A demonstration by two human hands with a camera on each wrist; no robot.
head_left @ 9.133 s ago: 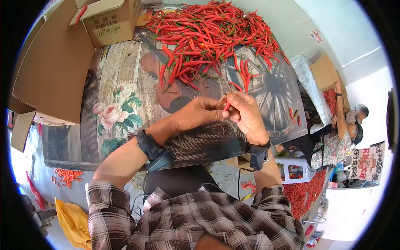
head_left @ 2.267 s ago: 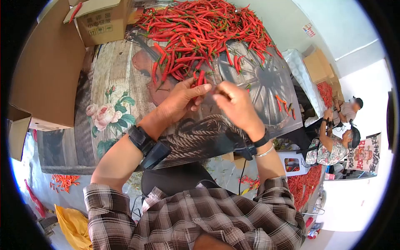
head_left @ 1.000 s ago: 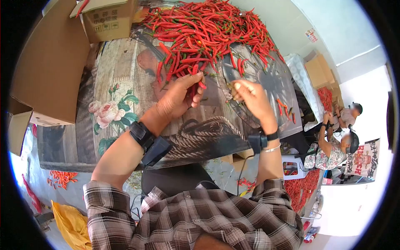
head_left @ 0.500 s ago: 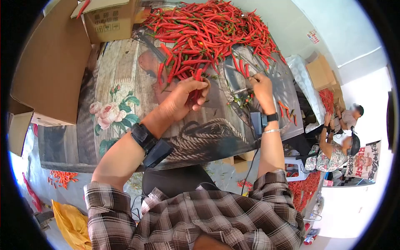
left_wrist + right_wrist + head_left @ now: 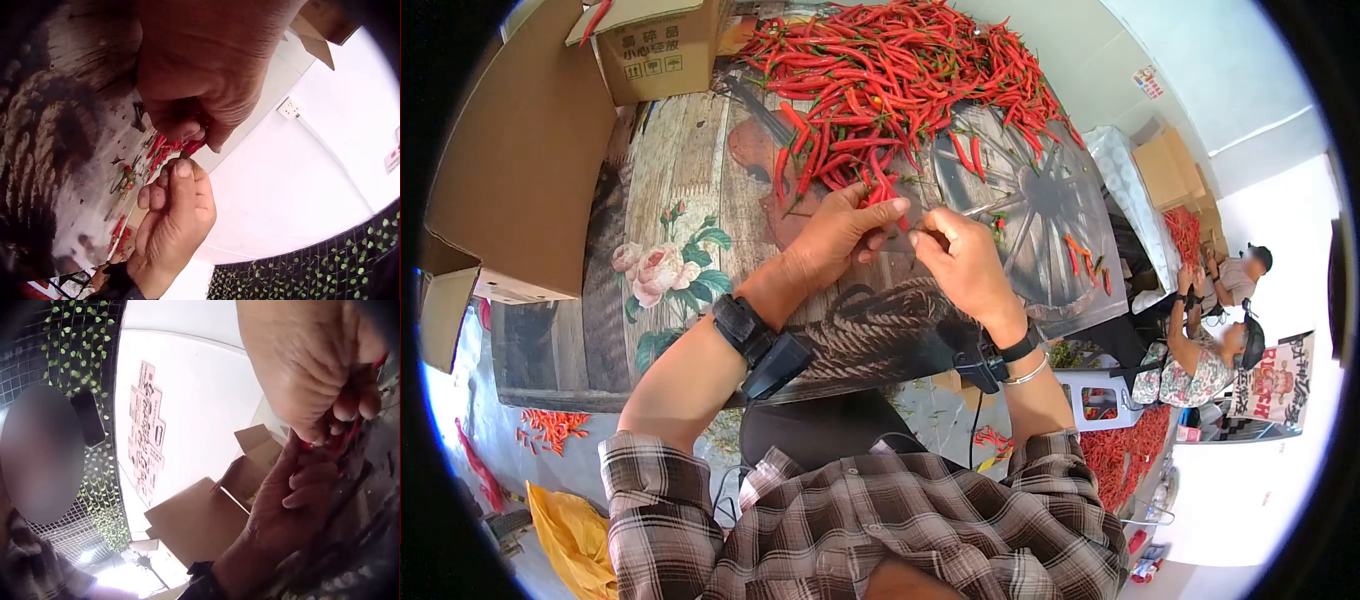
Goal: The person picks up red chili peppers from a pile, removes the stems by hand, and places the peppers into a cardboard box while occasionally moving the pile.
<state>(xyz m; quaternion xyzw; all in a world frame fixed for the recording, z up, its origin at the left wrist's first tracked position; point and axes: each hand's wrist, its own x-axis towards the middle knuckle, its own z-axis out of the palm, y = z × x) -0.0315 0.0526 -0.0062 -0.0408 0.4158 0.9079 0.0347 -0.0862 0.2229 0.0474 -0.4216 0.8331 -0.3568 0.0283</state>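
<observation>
In the head view my left hand point(image 5: 840, 240) holds red chili peppers point(image 5: 882, 188) between thumb and curled fingers, close below the front of a big chili heap point(image 5: 900, 75). My right hand point(image 5: 968, 265) is just to its right, thumb and forefinger pinched together at the tip of one chili. From the left wrist view, the right hand's fingertips pinch a short green chili stem point(image 5: 185, 154) right below the left fingers. In the right wrist view both hands meet around the red chilies, which the fingers mostly hide.
Small green-and-red stem bits point(image 5: 998, 225) and a few loose chilies point(image 5: 966, 155) lie on the printed tabletop point(image 5: 685, 150). Cardboard boxes point(image 5: 530, 150) stand at the left. Chopped chilies point(image 5: 550, 430) are on the floor. Other people point(image 5: 1200, 350) work at the right.
Half a second ago my right hand was reaching out to the right over the stem bits; it is now back beside the left. The left hand still holds chilies in nearly the same place.
</observation>
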